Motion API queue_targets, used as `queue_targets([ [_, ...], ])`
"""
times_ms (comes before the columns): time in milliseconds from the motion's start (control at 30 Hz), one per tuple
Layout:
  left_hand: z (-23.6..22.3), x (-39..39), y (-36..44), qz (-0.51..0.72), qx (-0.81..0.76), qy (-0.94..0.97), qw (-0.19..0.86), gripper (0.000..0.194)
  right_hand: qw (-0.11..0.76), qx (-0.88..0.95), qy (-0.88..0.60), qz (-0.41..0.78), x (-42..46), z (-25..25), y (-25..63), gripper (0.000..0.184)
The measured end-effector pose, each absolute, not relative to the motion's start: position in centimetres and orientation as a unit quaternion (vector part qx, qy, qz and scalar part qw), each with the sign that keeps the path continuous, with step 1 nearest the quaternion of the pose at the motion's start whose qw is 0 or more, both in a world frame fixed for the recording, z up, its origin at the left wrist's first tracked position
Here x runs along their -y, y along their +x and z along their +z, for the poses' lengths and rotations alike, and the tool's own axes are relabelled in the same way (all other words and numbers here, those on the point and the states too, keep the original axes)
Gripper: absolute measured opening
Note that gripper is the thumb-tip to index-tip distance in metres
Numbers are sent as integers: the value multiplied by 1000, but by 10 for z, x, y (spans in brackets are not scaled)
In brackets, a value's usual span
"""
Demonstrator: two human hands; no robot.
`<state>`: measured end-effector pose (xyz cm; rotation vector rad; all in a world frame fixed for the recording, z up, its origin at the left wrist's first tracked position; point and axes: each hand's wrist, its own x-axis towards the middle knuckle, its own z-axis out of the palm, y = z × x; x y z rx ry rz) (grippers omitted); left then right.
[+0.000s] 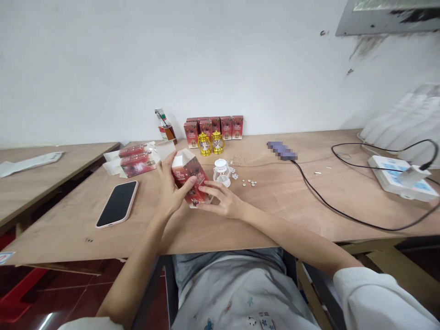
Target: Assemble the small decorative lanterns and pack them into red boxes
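A red printed cardboard box (188,173) is tilted above the table between my two hands, its white top flaps sticking up. My left hand (171,181) wraps round its left side, with the thumb across the front. From the lower right, my right hand (223,199) grips the box near its bottom end. Just right of the box stands a small white lantern (222,172). Behind it are two gold lanterns (205,144). Flattened red boxes with open white flaps (137,164) lie to the left of my left hand.
Several finished-looking red boxes (237,127) stand against the wall beside a bottle of brown liquid (166,128). A pink-edged phone (118,204) lies at left. Small white discs (253,184) are scattered centrally. At right, a black cable (323,201) runs from a purple device (282,151) toward a power strip (402,178).
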<state>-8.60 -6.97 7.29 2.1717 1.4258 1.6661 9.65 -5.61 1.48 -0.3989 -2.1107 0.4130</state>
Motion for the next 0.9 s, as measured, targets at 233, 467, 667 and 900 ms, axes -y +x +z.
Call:
queue_targets([
  [233, 81, 67, -94, 555, -463, 676, 143, 53, 470, 846, -247, 45, 45, 14, 109, 41],
  [467, 87, 65, -124, 480, -460, 727, 171, 69, 528, 769, -351, 88, 20, 10, 128, 73],
  [667, 80, 65, -108, 447, -450, 735, 241, 68, 481, 735, -412, 242, 5, 4, 132, 81],
  [900, 60, 58, -79, 491, -427, 708, 274, 76, 525, 661, -466, 264, -1, 6, 132, 68],
])
